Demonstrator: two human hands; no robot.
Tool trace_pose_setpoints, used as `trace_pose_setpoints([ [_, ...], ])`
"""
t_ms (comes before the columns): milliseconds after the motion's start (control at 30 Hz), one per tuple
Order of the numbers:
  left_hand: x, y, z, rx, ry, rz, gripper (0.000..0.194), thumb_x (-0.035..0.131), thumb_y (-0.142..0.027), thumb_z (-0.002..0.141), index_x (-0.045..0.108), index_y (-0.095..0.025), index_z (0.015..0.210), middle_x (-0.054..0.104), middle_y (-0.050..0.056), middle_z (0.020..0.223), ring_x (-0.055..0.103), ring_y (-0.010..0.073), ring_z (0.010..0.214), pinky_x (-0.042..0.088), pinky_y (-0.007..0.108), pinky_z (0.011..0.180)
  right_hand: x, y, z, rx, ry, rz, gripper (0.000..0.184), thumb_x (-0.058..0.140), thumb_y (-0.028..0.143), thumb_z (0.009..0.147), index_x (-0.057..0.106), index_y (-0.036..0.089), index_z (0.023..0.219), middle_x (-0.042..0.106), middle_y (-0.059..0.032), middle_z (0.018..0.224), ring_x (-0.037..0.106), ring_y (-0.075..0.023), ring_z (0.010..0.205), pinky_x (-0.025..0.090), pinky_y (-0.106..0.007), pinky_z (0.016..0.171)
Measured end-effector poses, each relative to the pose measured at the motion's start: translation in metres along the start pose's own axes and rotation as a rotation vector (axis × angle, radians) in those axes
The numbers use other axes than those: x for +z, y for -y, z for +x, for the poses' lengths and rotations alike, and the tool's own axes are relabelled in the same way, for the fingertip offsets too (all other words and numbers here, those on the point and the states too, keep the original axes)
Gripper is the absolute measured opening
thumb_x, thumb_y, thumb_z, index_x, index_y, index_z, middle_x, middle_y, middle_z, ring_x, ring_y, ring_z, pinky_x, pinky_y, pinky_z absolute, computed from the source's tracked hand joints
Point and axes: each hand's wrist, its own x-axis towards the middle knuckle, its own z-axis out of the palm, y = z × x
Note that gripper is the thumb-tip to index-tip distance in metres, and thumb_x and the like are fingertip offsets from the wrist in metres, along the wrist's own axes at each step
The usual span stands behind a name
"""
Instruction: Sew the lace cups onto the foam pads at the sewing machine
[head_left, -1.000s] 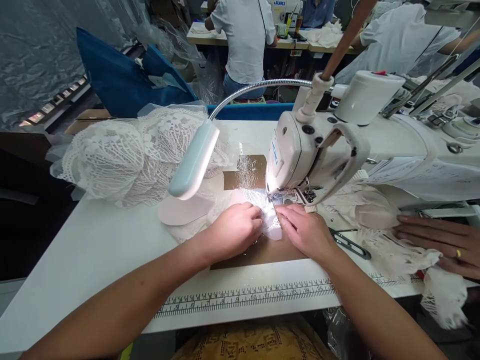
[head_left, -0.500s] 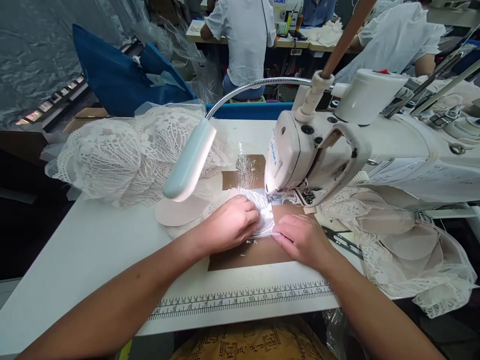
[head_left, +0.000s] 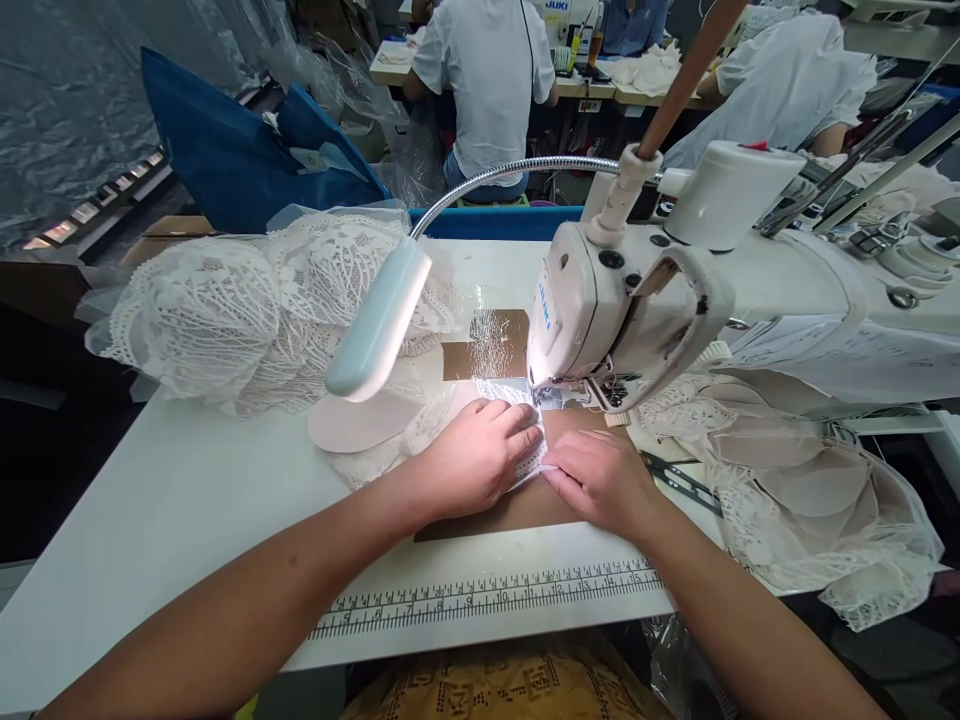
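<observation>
A white lace piece (head_left: 504,391) lies under the needle area of the white sewing machine (head_left: 574,300). My left hand (head_left: 486,455) rests on top of this lace, its fingers slightly spread and pressing down just left of the needle; the thumb is mostly hidden. At the lace's near right corner, my right hand (head_left: 600,480) pinches the edge between thumb and fingers. More of the lace trails left beneath my left forearm, beside a smooth beige cup piece (head_left: 364,422). Brown tape (head_left: 517,505) covers the table below both hands.
A lamp head (head_left: 379,320) on a bendable neck hangs over the left side. Behind it sits a heap of white lace (head_left: 202,315). Right of my right hand are black thread snips (head_left: 682,483) and lace cups (head_left: 814,480). A printed ruler (head_left: 487,605) runs along the front edge.
My right hand has moved from beside the needle down to the lace's near corner. My left fingers have loosened and spread over the lace. Another person's hand at the right has left the lace cups.
</observation>
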Motion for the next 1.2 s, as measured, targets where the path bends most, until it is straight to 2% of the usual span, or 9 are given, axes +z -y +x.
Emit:
trace_pose_setpoints([
  [300, 0.002, 0.004, -0.003, -0.005, -0.025, 0.002, 0.035, 0.039, -0.020, 0.094, 0.061, -0.012, 0.120, 0.058, 0.009, 0.129, 0.048, 0.0234, 0.089, 0.042, 0.037, 0.078, 0.003, -0.001, -0.003, -0.005, -0.026, 0.000, 0.023, 0.050, 0.022, 0.090, 0.067, 0.017, 0.074, 0.061, -0.0008, 0.069, 0.051, -0.0133, 0.066, 0.035, -0.027, 0.064],
  [500, 0.003, 0.009, 0.000, -0.001, -0.038, 0.007, 0.037, 0.042, -0.022, 0.094, 0.060, -0.010, 0.123, 0.057, 0.011, 0.132, 0.049, 0.0252, 0.092, 0.042, 0.039, 0.080, 0.005, -0.001, -0.002, -0.010, -0.071, -0.036, 0.022, 0.051, 0.021, 0.090, 0.066, 0.017, 0.073, 0.060, -0.0004, 0.068, 0.049, -0.0131, 0.064, 0.033, -0.028, 0.063],
  [800, 0.002, 0.017, 0.001, 0.048, -0.048, 0.036, 0.036, 0.043, -0.019, 0.092, 0.059, -0.010, 0.123, 0.059, 0.010, 0.130, 0.051, 0.0251, 0.096, 0.040, 0.040, 0.085, 0.006, -0.002, -0.001, 0.005, -0.109, -0.074, 0.020, 0.051, 0.020, 0.091, 0.070, 0.019, 0.083, 0.064, -0.0017, 0.075, 0.050, -0.0127, 0.065, 0.032, -0.026, 0.062],
  [1200, 0.005, 0.026, 0.003, -0.017, -0.068, 0.072, 0.039, 0.045, -0.015, 0.089, 0.059, -0.010, 0.125, 0.057, 0.011, 0.132, 0.051, 0.0263, 0.101, 0.039, 0.041, 0.090, 0.002, 0.001, 0.007, 0.039, -0.076, -0.179, 0.023, 0.048, 0.020, 0.092, 0.071, 0.020, 0.094, 0.064, -0.0023, 0.075, 0.050, -0.0142, 0.066, 0.030, -0.027, 0.058],
])
